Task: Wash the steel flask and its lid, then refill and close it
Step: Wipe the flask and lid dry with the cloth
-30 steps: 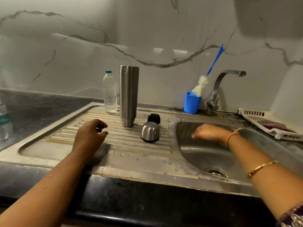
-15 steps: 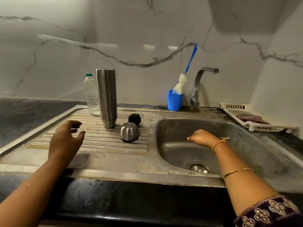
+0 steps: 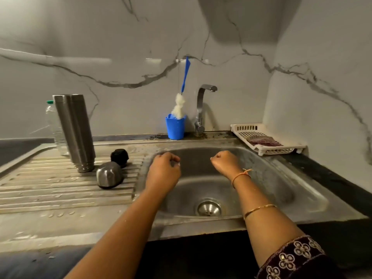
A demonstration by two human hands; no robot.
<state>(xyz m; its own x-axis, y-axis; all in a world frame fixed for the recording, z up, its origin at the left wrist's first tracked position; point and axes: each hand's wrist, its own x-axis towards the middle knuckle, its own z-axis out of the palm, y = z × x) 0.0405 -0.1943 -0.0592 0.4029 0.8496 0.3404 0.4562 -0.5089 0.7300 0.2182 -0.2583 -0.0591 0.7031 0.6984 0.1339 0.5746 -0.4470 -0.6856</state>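
Note:
The tall steel flask (image 3: 77,133) stands upside down on the ribbed drainboard (image 3: 50,190) at the left. Its steel cap (image 3: 108,175) lies on the ribs in front of it. A black stopper (image 3: 119,157) sits just behind the cap. My left hand (image 3: 164,170) hovers over the left edge of the sink basin (image 3: 271,178), fingers loosely curled and holding nothing. Over the middle of the basin my right hand (image 3: 225,163) hangs the same way, also holding nothing. Both hands are apart from the flask and its lid parts.
The tap (image 3: 202,109) rises behind the basin with no water running. A blue cup (image 3: 175,127) beside it holds a bottle brush (image 3: 178,106). A plastic water bottle (image 3: 53,125) stands behind the flask. A white slotted tray (image 3: 253,130) sits at the back right.
My left hand has moved right from the drainboard to the basin's left edge. My right hand stays over the basin. The view has shifted right.

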